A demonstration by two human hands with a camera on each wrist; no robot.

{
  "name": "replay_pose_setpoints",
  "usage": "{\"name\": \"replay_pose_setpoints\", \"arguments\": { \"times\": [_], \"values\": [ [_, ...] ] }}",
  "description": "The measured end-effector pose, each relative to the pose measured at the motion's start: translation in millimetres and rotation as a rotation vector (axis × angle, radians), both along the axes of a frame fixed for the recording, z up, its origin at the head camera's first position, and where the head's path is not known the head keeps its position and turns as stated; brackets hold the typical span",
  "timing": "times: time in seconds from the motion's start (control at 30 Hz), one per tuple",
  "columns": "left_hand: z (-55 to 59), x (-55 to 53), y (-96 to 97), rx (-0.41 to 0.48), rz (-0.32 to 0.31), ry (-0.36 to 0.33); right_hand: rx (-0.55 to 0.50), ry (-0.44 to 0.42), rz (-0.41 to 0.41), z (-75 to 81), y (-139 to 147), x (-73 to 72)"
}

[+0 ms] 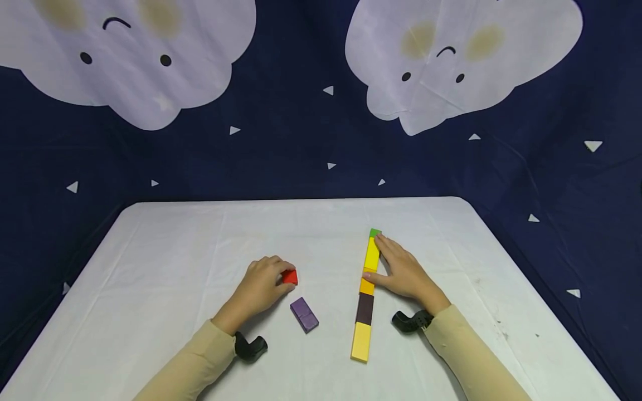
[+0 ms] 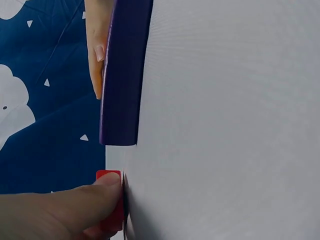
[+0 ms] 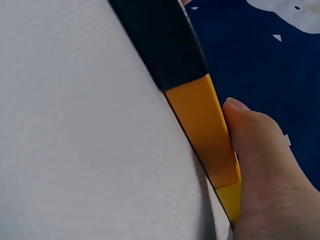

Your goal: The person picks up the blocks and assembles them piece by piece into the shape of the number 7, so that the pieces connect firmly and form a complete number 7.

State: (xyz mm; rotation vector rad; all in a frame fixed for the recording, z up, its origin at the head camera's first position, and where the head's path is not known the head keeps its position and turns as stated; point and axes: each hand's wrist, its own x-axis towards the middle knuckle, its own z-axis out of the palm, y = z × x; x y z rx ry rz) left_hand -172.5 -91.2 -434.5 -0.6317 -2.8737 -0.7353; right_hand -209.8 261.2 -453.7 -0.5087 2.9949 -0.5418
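Between its thumb and fingers my left hand (image 1: 261, 285) pinches a small red block (image 1: 290, 277), low over or on the table. A purple block (image 1: 304, 315) lies slanted just nearer to me. To the right, blocks lie end to end in a row: green (image 1: 375, 233) at the far end, then yellow (image 1: 371, 254), orange (image 1: 367, 286), dark brown (image 1: 365, 308) and pale yellow (image 1: 361, 342). My right hand (image 1: 405, 272) rests along the row's right side, thumb against the orange block and fingertips by the green end. The right wrist view shows that thumb (image 3: 255, 135) at the orange block's edge.
A white cloth covers the table (image 1: 165, 250). Behind it hangs a dark blue curtain (image 1: 286, 156) with white clouds and small triangles. A black device sits at each wrist, the left one (image 1: 249, 348) close to the purple block.
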Motion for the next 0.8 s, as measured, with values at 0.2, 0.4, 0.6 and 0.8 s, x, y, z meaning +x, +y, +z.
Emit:
{"name": "replay_pose_setpoints", "arguments": {
  "times": [0.2, 0.4, 0.6, 0.8],
  "values": [
    [5.5, -3.9, 5.4, 0.043, -0.017, -0.02, -0.009, 0.005, -0.002, -1.1, 1, -0.1],
    [15.0, -12.8, 17.2, 0.064, -0.045, -0.05, -0.01, 0.022, 0.001, -3.2, 3, -0.1],
    [25.4, -28.0, 34.3, 0.084, -0.089, -0.093, -0.02, 0.033, 0.0, -6.0, 3, -0.2],
    [31.2, -49.1, 56.1, 0.05, -0.118, -0.121, -0.026, 0.029, -0.001, -7.7, 3, -1.5]
  ]
}}
